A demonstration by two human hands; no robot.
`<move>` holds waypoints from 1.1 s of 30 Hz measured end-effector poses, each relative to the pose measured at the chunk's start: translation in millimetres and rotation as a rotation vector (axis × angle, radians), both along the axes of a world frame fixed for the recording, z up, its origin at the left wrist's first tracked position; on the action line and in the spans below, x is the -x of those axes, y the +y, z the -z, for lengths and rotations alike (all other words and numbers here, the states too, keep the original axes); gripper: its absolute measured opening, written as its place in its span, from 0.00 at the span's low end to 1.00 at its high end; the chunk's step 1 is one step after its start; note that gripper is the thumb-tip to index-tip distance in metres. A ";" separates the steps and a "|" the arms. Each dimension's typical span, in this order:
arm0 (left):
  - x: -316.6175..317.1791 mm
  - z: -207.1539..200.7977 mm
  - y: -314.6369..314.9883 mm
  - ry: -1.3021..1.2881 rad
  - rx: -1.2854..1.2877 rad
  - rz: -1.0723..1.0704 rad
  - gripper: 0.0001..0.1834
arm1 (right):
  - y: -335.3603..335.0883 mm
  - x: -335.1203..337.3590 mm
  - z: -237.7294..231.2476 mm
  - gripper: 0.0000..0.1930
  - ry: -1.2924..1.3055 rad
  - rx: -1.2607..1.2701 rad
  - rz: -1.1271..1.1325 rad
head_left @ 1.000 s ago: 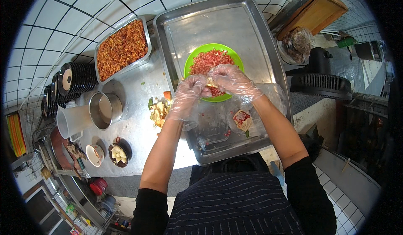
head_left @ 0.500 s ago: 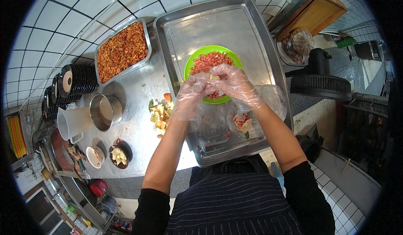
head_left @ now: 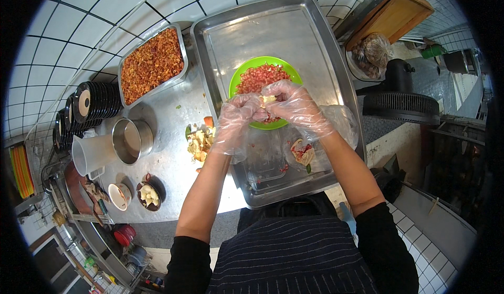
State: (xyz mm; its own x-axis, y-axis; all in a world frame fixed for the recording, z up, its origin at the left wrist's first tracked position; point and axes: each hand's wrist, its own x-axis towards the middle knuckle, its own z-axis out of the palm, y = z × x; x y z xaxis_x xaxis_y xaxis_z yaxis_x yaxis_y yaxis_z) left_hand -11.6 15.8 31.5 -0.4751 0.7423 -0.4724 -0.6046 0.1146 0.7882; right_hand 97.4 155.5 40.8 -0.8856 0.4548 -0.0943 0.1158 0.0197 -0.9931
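1. At the lower middle, a dark apron with thin pale stripes (head_left: 294,252) fills the frame's near edge.
2. Right of centre below the hands, a ragged red-and-cream fruit chunk (head_left: 302,154) lies close to a crumpled clear plastic bag (head_left: 344,124).
3. At the centre, the left hand (head_left: 235,116), in a clear plastic glove, has its fingers curled in, thumb and fingertips drawn together on the left side of a small pale irregular piece (head_left: 268,99).
4. The right hand (head_left: 295,107), gloved alike, pinches that piece from its right, with almost no gap between thumb and fingers.
5. The piece is over the near part of a round bright-green plate (head_left: 296,74), heaped with glossy red seeds (head_left: 261,77).
6. Around and beyond the plate, a large rectangular steel tray (head_left: 262,29) reaches the upper middle.
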 end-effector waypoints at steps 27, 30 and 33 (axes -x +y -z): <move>-16.6 -0.6 4.3 0.156 -0.062 -0.065 0.05 | -4.5 2.3 -14.9 0.10 -0.044 0.241 0.106; -19.5 -0.9 4.0 0.042 -0.058 -0.123 0.05 | -4.6 1.3 -17.3 0.10 -0.040 0.302 0.072; -20.0 4.6 4.3 -0.066 -0.071 -0.145 0.06 | -3.4 3.3 -1.3 0.10 -0.002 0.328 0.062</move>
State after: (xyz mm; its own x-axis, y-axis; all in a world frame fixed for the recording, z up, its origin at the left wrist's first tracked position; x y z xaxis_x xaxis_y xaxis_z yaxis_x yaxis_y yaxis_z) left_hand 8.4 20.1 27.0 -0.5492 0.7010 -0.4549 -0.6615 -0.0321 0.7492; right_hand 94.1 152.2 42.1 -0.8566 0.4531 -0.2468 0.1090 -0.3087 -0.9449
